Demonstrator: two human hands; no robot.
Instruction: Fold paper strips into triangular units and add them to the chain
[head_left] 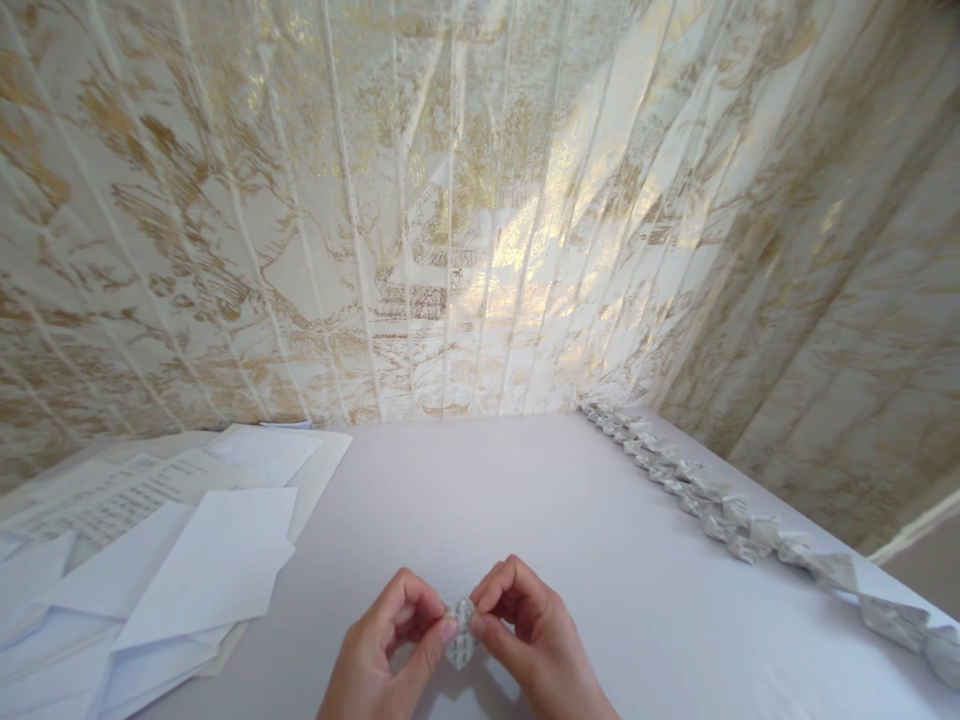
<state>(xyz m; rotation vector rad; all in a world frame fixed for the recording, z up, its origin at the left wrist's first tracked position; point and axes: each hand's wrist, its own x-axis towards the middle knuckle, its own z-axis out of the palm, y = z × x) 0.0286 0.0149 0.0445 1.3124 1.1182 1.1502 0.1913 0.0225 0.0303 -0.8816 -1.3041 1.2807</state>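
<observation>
1. Left hand (390, 650): thumb and index pinching left edge of paper piece (460, 637).
2. Right hand (534, 637): thumb and index pinching its right edge.
3. Piece between hands, near side of table (480, 490).
4. Sheets (206, 560) left; folded papers (720, 505) right.

Sunlit gold-patterned curtains (465, 210)
</observation>
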